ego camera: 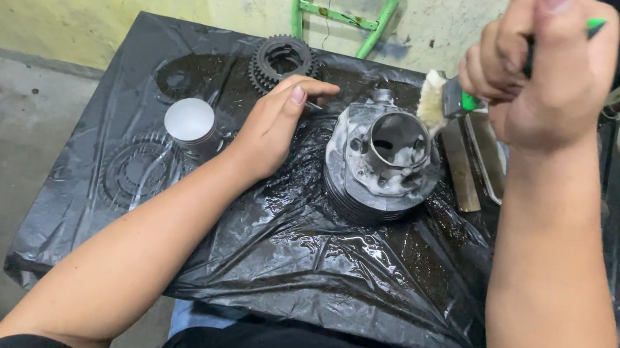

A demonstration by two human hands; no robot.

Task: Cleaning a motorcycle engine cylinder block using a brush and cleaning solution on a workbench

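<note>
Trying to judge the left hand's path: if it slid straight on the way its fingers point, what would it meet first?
The left hand lies flat on the black plastic sheet, fingers pointing right and slightly away. First in that line is probably the grey engine cylinder, though depth is unclear and it might pass just behind it.

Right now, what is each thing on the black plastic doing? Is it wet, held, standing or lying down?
Engine cylinder: upright, bore open, soapy foam on it.
Brush: held in right hand, white bristles foamy, at the cylinder's rim.
Left hand: open, resting flat beside the cylinder.
Piston: standing, untouched.
Gear: lying flat, untouched.
Black plastic sheet: spread out, wet and shiny.
</note>
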